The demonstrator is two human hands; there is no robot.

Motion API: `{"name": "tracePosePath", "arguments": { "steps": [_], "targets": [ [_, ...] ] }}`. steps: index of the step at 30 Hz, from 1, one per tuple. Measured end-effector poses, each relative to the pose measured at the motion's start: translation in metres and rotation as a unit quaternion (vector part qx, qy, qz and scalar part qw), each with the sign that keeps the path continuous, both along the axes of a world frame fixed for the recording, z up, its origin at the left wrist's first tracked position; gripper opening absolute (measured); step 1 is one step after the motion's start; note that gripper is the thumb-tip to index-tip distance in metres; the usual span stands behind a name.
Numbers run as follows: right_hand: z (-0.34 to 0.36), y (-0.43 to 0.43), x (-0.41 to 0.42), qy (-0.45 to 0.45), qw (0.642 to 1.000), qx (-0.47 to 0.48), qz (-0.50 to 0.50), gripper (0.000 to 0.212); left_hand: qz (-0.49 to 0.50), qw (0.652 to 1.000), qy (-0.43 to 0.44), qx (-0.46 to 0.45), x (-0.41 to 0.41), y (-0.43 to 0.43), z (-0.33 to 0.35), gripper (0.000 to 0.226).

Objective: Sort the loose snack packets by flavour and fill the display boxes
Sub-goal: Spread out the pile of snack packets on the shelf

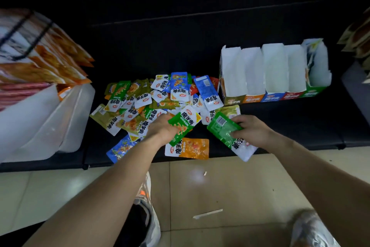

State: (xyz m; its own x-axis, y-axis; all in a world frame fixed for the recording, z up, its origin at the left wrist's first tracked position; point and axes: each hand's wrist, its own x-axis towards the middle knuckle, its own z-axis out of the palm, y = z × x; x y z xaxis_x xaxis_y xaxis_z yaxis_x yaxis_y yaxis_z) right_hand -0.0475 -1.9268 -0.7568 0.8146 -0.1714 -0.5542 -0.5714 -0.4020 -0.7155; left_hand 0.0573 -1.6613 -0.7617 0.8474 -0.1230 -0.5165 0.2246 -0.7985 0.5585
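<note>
green packet (pixel 181 126) gripped in left hand (pixel 160 129), long axis slanting toward right hand (pixel 251 130), which clutches a green stack (pixel 224 132) just beside it; boxes (pixel 274 70) lie up-right on bench (pixel 280 122), nearer right hand.

A shop: a low dark shelf (pixel 180 46) carries branded display boxes (pixel 274 70), loose snack packets (pixel 160 94) and stacked bagged goods (pixel 40 60).

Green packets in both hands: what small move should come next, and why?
Probably lay the left hand's front-up green packet onto the barcode-up green packet in the right hand: the colours match, and the green-fronted display box stands farther right, nearer that hand.
</note>
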Motion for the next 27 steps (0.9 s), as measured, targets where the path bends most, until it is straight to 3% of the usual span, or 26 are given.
{"name": "tracePosePath", "arguments": {
  "steps": [5, 9, 11, 13, 17, 19, 24, 27],
  "targets": [
    [0.097, -0.003, -0.015, -0.031, 0.997, -0.019, 0.067, 0.028, -0.04, 0.998, -0.027, -0.041, -0.025, 0.005, 0.09, 0.056],
    [0.184, -0.005, -0.047, -0.062, 0.992, -0.012, 0.108, 0.016, -0.072, 0.991, -0.038, -0.108, -0.059, 0.01, 0.173, 0.027],
    [0.214, -0.003, -0.067, -0.081, 0.989, -0.013, 0.121, 0.013, -0.097, 0.983, -0.03, -0.15, -0.08, 0.012, 0.206, 0.023],
    [0.227, -0.001, -0.084, -0.103, 0.988, -0.025, 0.113, 0.014, -0.12, 0.978, -0.032, -0.168, -0.101, 0.012, 0.228, 0.032],
    [0.233, 0.008, -0.105, -0.137, 0.989, -0.044, 0.039, 0.04, -0.127, 0.969, -0.039, -0.21, -0.134, -0.002, 0.238, 0.053],
    [0.233, 0.012, -0.107, -0.156, 0.983, -0.093, 0.009, 0.048, -0.118, 0.969, -0.053, -0.213, -0.142, -0.013, 0.23, 0.065],
    [0.224, 0.016, -0.097, -0.19, 0.92, -0.331, -0.087, 0.084, -0.043, 0.962, -0.085, -0.258, -0.14, -0.038, 0.212, 0.057],
    [0.219, 0.014, -0.085, -0.17, 0.912, -0.362, -0.095, 0.06, -0.027, 0.957, -0.089, -0.275, -0.131, -0.053, 0.208, 0.041]
  ]
}}
